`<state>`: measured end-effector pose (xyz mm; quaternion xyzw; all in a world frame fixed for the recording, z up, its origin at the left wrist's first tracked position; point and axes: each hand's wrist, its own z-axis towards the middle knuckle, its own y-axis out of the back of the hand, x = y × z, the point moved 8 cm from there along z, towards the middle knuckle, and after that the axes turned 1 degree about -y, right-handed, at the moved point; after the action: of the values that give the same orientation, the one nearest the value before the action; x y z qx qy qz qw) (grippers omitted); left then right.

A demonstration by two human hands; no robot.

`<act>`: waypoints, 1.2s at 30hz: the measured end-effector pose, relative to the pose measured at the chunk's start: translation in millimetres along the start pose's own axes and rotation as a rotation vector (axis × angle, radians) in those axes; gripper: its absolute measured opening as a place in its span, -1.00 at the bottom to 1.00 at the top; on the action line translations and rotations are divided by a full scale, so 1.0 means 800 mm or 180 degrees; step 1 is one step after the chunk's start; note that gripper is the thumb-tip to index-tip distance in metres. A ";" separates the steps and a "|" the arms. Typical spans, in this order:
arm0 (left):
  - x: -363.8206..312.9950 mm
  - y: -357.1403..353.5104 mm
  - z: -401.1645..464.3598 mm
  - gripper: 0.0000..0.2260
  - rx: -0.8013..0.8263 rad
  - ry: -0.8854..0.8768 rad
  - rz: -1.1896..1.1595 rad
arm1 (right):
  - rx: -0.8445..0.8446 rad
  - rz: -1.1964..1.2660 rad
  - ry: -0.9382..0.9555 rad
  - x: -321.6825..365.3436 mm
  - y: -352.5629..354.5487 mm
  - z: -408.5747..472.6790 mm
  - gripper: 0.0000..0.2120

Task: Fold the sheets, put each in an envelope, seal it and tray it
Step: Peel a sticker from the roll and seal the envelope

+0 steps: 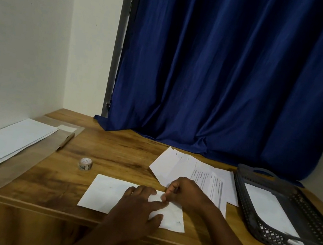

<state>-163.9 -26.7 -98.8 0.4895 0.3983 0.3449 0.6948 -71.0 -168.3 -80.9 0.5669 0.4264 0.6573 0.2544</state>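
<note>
A white envelope [107, 194] lies flat near the table's front edge. My left hand [139, 205] presses down on its right half, fingers spread. My right hand [185, 192] is at the envelope's upper right edge, fingertips pinched together on a small piece, possibly tape, at the flap. A small roll of patterned tape [85, 164] stands just left of and behind the envelope. Printed sheets [197, 170] lie fanned out behind my right hand. A dark grey perforated tray [248, 210] at the right holds a white envelope [269, 211].
A stack of white envelopes [5, 142] rests on a clear plastic sleeve [22, 170] at the table's left, with a brown strip [66, 141] beside it. A blue curtain [228, 69] hangs behind the wooden table [121, 154]. White walls close in on the left and right.
</note>
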 end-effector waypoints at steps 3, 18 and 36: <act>0.000 0.001 0.000 -0.50 0.0005 0.0008 -0.0004 | -0.0155 0.0167 -0.0023 -0.005 -0.002 -0.004 -0.81; 0.000 -0.001 0.000 -0.52 -0.0014 0.0024 -0.0025 | -0.1002 0.0513 -0.0150 -0.028 -0.013 -0.005 -0.88; 0.003 0.003 -0.001 -0.53 -0.0207 0.0225 -0.0220 | -0.1107 0.0761 -0.0218 -0.014 0.016 -0.029 -0.85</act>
<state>-163.8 -23.9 -97.5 0.4401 0.4278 0.3505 0.7074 -88.8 -190.7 -75.8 0.5830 0.2274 0.7269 0.2829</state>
